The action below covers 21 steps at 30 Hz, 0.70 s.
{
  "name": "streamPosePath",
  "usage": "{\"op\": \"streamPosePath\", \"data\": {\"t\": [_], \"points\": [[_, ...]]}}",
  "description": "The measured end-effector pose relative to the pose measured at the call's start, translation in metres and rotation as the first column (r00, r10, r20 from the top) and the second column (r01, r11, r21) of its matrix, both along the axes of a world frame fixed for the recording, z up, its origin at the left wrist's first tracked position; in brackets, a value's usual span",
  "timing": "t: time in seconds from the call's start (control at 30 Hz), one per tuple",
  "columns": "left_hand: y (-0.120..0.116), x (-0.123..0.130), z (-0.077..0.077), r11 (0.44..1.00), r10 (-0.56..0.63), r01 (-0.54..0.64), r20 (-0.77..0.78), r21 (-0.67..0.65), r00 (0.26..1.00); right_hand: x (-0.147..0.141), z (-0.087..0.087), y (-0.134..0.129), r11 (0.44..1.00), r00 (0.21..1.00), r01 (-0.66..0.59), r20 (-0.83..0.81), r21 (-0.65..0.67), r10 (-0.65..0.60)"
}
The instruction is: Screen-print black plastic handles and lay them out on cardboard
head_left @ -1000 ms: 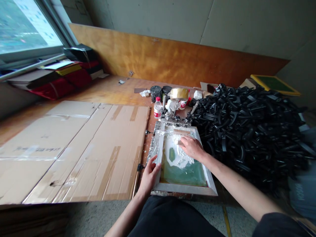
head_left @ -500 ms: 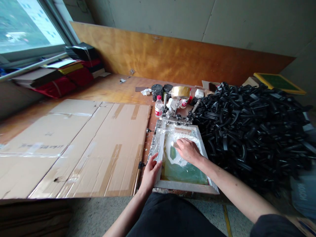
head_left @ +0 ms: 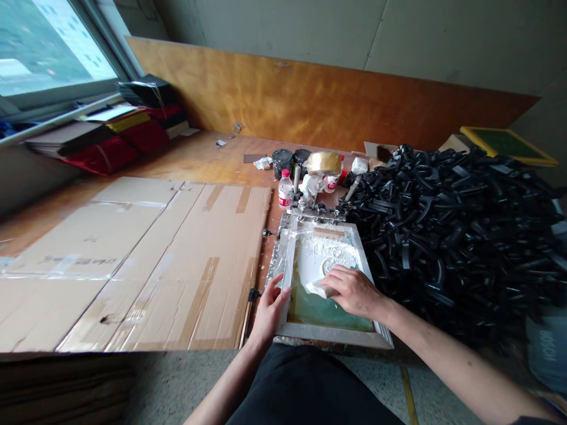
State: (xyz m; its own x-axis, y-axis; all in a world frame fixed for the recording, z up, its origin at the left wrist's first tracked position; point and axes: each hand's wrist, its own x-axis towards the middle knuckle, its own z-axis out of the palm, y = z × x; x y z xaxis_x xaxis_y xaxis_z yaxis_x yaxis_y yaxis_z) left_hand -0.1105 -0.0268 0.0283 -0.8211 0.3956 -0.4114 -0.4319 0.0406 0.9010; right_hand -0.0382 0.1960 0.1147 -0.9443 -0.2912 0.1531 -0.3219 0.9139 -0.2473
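Note:
A metal-framed screen point(head_left: 336, 334) lies at the table's front edge, with white paste point(head_left: 313, 256) spread over the upper and middle part of its green mesh. My right hand point(head_left: 354, 290) is closed on a small pale scraper point(head_left: 325, 288), whose edge touches the paste near the middle of the mesh. At the frame's left side rests my left hand point(head_left: 270, 304), its thumb and fingers gripping the metal edge. Behind the screen, a clamp assembly point(head_left: 316, 213) spattered with paste runs along the frame's far end.
Flattened cardboard point(head_left: 146, 265) covers the table's left side. A large heap of black plastic parts point(head_left: 447, 230) rises on the right. Behind the screen stand a bottle point(head_left: 284, 192), dark cans point(head_left: 282, 163) and a tape roll point(head_left: 325, 163).
My right hand has moved toward me with the scraper. White paste now covers the green patch that showed in the middle of the mesh. My left hand has stayed on the frame.

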Motion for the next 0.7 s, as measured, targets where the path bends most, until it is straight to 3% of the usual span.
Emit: {"op": "streamPosePath", "data": {"t": [0.17,0.37,0.43,0.53,0.7], "points": [[-0.001,0.000,-0.003,1.000,-0.022,0.021,-0.029,-0.005,0.999,-0.020,0.002,0.018,0.951,0.953,0.296,-0.044,-0.089,-0.301],[-0.001,0.000,-0.005,1.000,-0.015,0.015,-0.040,-0.012,0.999,-0.035,-0.009,0.025,0.845,0.852,0.523,-0.025,0.115,-0.524],[-0.002,0.000,-0.007,1.000,-0.012,0.011,-0.042,-0.018,0.999,-0.034,-0.011,0.018,0.830,0.846,0.525,-0.010,0.189,-0.533],[-0.002,0.001,-0.010,1.000,0.000,0.000,-0.059,-0.012,0.998,-0.033,-0.007,0.005,0.859,0.882,0.451,0.029,0.241,-0.471],[-0.002,0.001,-0.010,1.000,-0.005,0.005,-0.053,-0.002,0.999,-0.042,0.009,-0.006,0.897,0.899,0.421,0.071,0.135,-0.433]]}}
